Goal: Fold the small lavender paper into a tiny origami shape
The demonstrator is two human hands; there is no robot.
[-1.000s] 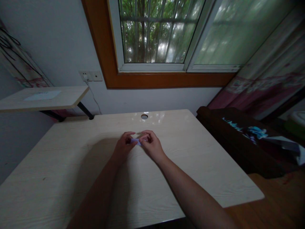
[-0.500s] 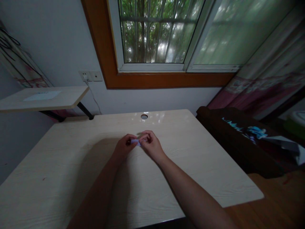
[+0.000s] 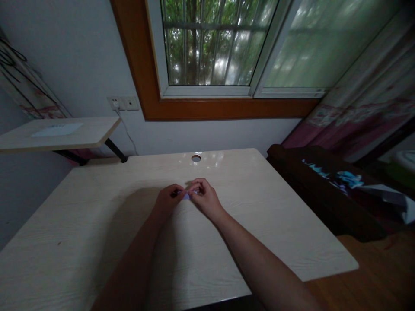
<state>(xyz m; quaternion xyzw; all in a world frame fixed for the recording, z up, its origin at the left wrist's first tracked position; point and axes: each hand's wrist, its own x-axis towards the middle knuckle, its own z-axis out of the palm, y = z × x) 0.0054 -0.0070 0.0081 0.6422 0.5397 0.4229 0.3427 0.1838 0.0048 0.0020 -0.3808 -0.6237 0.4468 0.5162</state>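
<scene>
Over the middle of the pale wood-grain desk [image 3: 259,233], a small piece of light purple paper [image 3: 186,196] is pinched between my two hands. My left hand [image 3: 168,199] grips its left side between thumb and fingers. On the other side, my right hand [image 3: 205,196] pinches it too, fingers curled. The fingertips of both hands nearly meet, and they cover most of the paper, so its full shape is hidden.
A round cable hole [image 3: 196,158] lies near the desk's back edge. At the left, a raised shelf [image 3: 87,134] on black legs carries a sheet of paper [image 3: 57,129]. Dark brown furniture [image 3: 311,185] with blue-printed items stands to the right, below a curtain [image 3: 350,116].
My left hand has shifted slightly to the right, bringing its fingertips closer to my right hand's. Less of the purple paper shows between them now.
</scene>
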